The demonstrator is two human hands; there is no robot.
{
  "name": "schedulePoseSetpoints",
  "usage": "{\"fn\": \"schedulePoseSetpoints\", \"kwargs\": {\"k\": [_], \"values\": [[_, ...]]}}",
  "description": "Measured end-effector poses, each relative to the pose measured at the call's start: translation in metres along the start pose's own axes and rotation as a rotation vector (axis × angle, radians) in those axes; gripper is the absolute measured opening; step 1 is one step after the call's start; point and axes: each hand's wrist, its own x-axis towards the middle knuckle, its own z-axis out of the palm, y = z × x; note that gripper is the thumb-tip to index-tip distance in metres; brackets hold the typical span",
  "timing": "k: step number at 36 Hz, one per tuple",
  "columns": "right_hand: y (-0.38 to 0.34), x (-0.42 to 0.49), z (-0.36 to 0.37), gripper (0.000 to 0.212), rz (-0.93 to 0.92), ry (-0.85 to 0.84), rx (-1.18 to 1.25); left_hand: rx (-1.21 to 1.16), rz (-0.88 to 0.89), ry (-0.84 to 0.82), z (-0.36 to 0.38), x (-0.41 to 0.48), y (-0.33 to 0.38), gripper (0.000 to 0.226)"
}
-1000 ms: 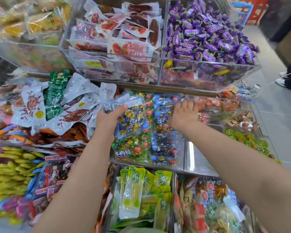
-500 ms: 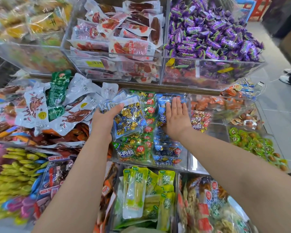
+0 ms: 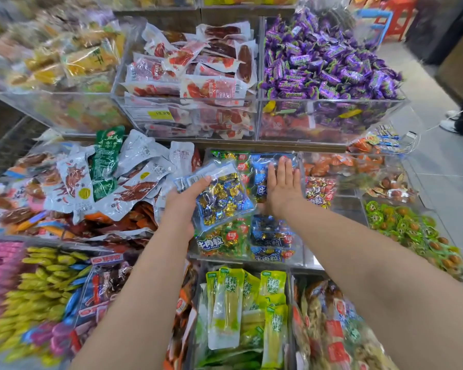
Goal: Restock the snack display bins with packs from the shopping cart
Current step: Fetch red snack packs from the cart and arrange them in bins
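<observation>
My left hand [image 3: 183, 200] grips a clear blue pack of gold-wrapped snacks [image 3: 219, 197] by its left edge, thumb on top, above the middle clear bin [image 3: 301, 259]. That bin holds green packs [image 3: 225, 240] on its left and blue packs [image 3: 271, 235] on its right. With straight fingers, my right hand [image 3: 282, 186] lies flat on the blue packs at the back of the bin. The shopping cart is not in view.
The upper bins hold red meat packs [image 3: 193, 76] and purple candies [image 3: 329, 65]. White and green pouches [image 3: 123, 177] pile up at the left. Green pickle packs [image 3: 241, 311] fill the near bin. Green-wrapped snacks [image 3: 412, 236] lie at the right. A person's shoes [image 3: 451, 121] are on the aisle floor.
My right hand has slid left from the orange bin onto the blue packs and flattened there. The left hand has kept hold of the pack and barely moved.
</observation>
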Motion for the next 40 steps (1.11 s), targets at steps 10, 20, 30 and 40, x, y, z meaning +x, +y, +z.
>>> {"fn": "schedulePoseSetpoints", "kwargs": {"k": [10, 20, 30, 40], "values": [[0.031, -0.085, -0.018, 0.090, -0.732, 0.674, 0.298, 0.020, -0.120, -0.034, 0.029, -0.028, -0.011, 0.077], [0.076, -0.091, -0.029, 0.034, -0.577, 0.523, 0.852, 0.160, -0.124, 0.145, 0.051, -0.040, -0.023, 0.095], [0.089, -0.043, -0.037, 0.056, -0.039, 0.083, 0.877, 0.271, 0.123, 0.245, 0.045, -0.029, -0.015, 0.085], [0.066, -0.010, -0.029, 0.042, -0.246, 0.108, 0.339, 0.298, 0.145, 0.172, 0.049, -0.021, -0.002, 0.083]]}}
